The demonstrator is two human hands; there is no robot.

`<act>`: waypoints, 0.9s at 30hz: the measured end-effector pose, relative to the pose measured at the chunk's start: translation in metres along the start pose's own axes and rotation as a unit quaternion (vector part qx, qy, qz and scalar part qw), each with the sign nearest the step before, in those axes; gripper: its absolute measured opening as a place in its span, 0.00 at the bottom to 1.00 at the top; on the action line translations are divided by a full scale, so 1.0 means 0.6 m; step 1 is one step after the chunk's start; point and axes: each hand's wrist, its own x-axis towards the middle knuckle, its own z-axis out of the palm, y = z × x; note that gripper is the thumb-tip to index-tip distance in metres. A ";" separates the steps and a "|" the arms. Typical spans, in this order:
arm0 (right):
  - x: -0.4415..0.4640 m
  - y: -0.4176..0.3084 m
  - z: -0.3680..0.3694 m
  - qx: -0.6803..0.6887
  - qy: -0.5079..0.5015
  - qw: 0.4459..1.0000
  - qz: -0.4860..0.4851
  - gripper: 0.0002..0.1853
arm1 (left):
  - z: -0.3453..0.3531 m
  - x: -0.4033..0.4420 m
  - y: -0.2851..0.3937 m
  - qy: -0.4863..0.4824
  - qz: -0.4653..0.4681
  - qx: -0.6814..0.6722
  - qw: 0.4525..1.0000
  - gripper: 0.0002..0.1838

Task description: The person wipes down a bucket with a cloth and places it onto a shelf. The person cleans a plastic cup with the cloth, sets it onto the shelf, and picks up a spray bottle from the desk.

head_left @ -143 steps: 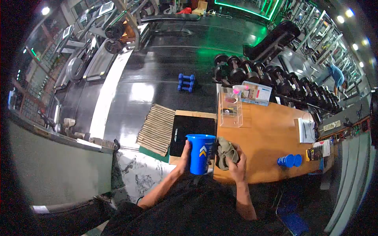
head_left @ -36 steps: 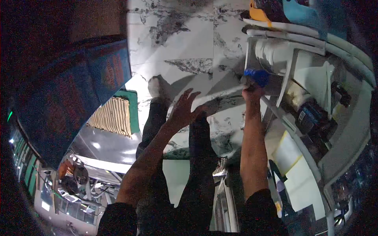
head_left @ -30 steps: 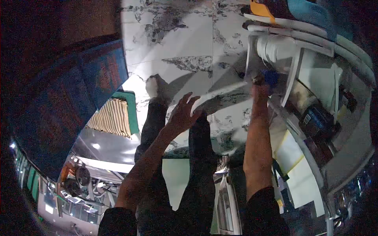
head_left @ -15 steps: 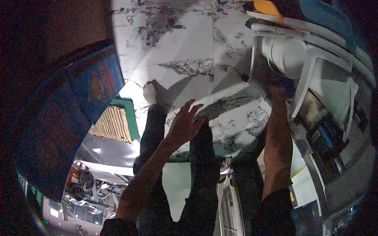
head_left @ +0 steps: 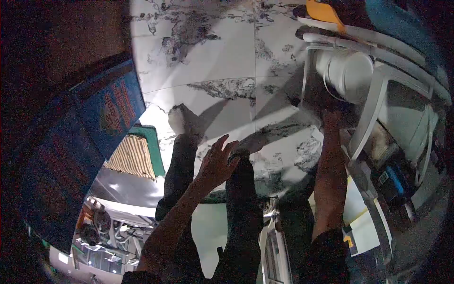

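Note:
My left hand (head_left: 215,163) hangs over the dark trousers and the marble-patterned floor. Its fingers are spread and slightly bent, with nothing visible in them. On the right, my right hand (head_left: 332,118) reaches low between white bars, and its fingers are lost in shadow. Just above it lies a white cylindrical container (head_left: 352,75), seemingly a bucket, tilted inside a white frame (head_left: 371,120). Whether the right hand touches the container or the frame I cannot tell.
White marble-look floor tiles (head_left: 203,52) with dark veins stretch ahead. At left stands a large blue panel (head_left: 111,104) with red lettering. Beside it are a striped cloth (head_left: 132,158) and a green edge. An orange object (head_left: 326,14) and a dark blue packet (head_left: 392,182) are on the right.
The view has shifted slightly, so the floor and the white frame appear a little lower. My left hand has moved slightly down and left in view; the right arm stays extended.

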 end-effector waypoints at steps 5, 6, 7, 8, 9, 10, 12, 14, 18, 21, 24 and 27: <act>-0.007 -0.005 0.016 0.087 0.057 0.994 0.025 0.25 | -0.002 -0.004 0.011 0.006 0.009 -0.004 1.000 0.27; -0.007 -0.007 0.020 0.110 0.071 0.991 0.029 0.24 | -0.004 -0.006 0.014 0.009 0.008 -0.004 1.000 0.27; -0.006 -0.008 0.027 0.140 0.088 0.986 0.030 0.24 | -0.007 -0.008 0.016 0.012 0.007 -0.004 1.000 0.27; -0.006 -0.008 0.033 0.168 0.105 0.980 0.033 0.24 | -0.010 -0.011 0.018 0.013 0.005 -0.005 1.000 0.27; -0.008 -0.012 0.038 0.201 0.127 0.971 0.033 0.23 | -0.011 -0.014 0.020 0.015 0.004 -0.012 1.000 0.27; -0.010 -0.016 0.046 0.239 0.153 0.958 0.034 0.23 | -0.014 -0.016 0.021 0.017 0.003 -0.018 1.000 0.26; -0.020 -0.026 0.067 0.322 0.211 0.922 0.029 0.22 | -0.025 -0.027 0.020 0.014 0.000 -0.022 1.000 0.26; -0.048 -0.046 0.095 0.411 0.260 0.874 0.015 0.22 | -0.034 -0.041 0.027 0.009 -0.002 -0.022 1.000 0.27; -0.141 -0.103 0.188 0.580 0.214 0.786 0.005 0.21 | -0.074 -0.078 0.059 0.079 0.046 -0.209 0.974 0.22; -0.267 -0.103 0.268 0.464 0.033 0.883 -0.055 0.21 | -0.143 -0.133 0.113 0.114 0.021 -0.303 0.946 0.18; -0.423 -0.315 0.381 0.548 0.090 0.824 0.114 0.23 | -0.211 -0.201 0.149 0.160 0.047 -0.398 0.902 0.16; -0.524 -0.431 0.434 0.493 0.115 0.841 0.189 0.24 | -0.309 -0.299 0.195 0.212 0.014 -0.509 0.834 0.16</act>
